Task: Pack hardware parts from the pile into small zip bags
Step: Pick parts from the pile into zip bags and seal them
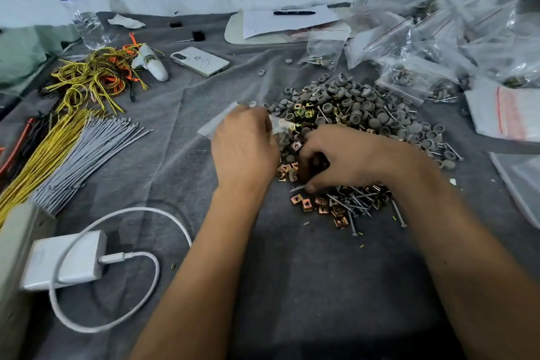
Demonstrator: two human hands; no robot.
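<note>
While the left hand (244,145) pinches the bag (217,123) beside the pile (350,114), the right hand (336,159) curls onto parts, better keep that mouth open

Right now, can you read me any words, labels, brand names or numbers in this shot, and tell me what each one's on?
None can be read.
Water bottle: blue label with a white patch, print too blurred.
Paper under the pen: faint marks, too small.
Phone: dark scribble on its back, not legible.
White charger: no marking shows.
Zip bag held by the left hand: no print visible.
</note>
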